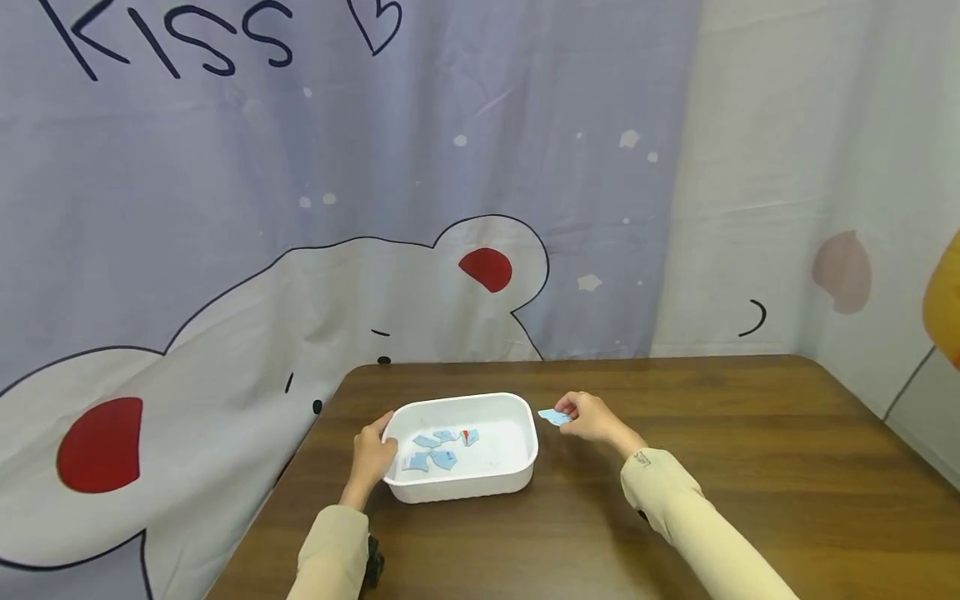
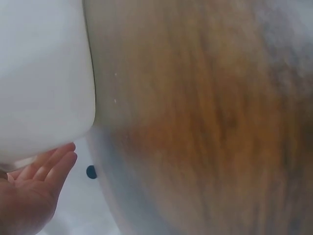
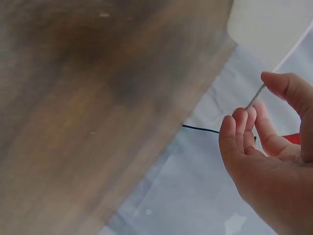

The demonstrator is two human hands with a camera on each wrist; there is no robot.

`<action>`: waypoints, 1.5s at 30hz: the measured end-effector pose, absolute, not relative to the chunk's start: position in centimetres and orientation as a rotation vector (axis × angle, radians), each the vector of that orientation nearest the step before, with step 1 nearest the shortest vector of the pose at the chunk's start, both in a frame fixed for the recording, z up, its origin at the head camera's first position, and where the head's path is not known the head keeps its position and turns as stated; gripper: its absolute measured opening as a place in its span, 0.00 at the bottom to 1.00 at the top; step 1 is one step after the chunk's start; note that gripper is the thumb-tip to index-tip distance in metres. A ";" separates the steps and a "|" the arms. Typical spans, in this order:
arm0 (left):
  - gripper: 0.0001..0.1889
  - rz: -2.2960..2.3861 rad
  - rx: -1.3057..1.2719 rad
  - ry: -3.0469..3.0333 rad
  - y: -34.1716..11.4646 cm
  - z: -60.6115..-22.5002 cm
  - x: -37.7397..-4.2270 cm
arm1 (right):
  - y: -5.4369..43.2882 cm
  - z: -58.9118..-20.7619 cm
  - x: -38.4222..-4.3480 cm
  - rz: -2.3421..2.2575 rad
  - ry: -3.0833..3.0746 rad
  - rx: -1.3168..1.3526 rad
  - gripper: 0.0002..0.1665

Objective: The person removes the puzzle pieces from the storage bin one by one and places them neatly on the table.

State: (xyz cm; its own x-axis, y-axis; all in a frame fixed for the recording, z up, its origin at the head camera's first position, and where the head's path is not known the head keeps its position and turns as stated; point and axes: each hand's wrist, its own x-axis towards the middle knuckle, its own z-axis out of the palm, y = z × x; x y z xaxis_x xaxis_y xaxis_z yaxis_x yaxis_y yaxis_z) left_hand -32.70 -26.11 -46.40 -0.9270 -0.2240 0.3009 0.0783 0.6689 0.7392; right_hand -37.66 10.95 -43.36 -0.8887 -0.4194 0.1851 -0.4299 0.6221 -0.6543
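Observation:
A white plastic tub (image 1: 461,490) sits on the table, with several flat, irregular light blue puzzle pieces (image 1: 442,459) lying in its left half. My left hand (image 1: 372,454) holds the tub's left end, thumb at the rim and fingers along the outer wall. Seen from the left wrist, that hand (image 2: 36,191) lies against the tub's side (image 2: 44,98). Just off the tub's right end, my right hand (image 1: 592,417) pinches another light blue puzzle piece (image 1: 553,417). From the right wrist, this hand (image 3: 274,152) has the thin piece (image 3: 255,96) edge-on between thumb and fingertips.
The brown wooden table (image 1: 750,467) stretches away to the right, its far edge close to a hanging curtain (image 1: 600,183) printed with cartoon figures. A dark device (image 1: 372,562) is strapped near the left wrist.

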 end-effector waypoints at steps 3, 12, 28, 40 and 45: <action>0.29 -1.140 0.116 -2.514 -26.1 -46.3 -32.7 | 11.0 -43.9 -37.3 1.161 -2.876 0.742 0.18; 0.29 -1.143 0.103 -2.513 -26.0 -46.3 -32.7 | 10.4 -45.9 -36.6 1.173 -2.971 0.724 0.17; 0.29 -1.127 0.094 -2.508 -26.0 -46.4 -32.6 | 10.3 -46.3 -36.5 1.189 -3.028 0.737 0.18; 0.29 -1.112 0.103 -2.509 -26.0 -46.3 -32.4 | 10.7 -46.8 -37.0 1.335 -2.954 0.667 0.22; 0.29 -1.105 0.109 -2.515 -25.9 -46.3 -32.5 | 10.9 -45.7 -36.9 1.458 -2.850 0.604 0.24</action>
State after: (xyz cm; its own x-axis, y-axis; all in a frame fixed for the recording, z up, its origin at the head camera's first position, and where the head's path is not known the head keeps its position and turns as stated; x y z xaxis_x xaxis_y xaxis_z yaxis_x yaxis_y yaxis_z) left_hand -32.46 -25.87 -46.27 -0.9209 -0.2233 0.3195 0.0844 0.6860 0.7227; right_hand -36.89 10.87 -45.73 -0.9248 -0.3752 0.0639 -0.2713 0.5322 -0.8020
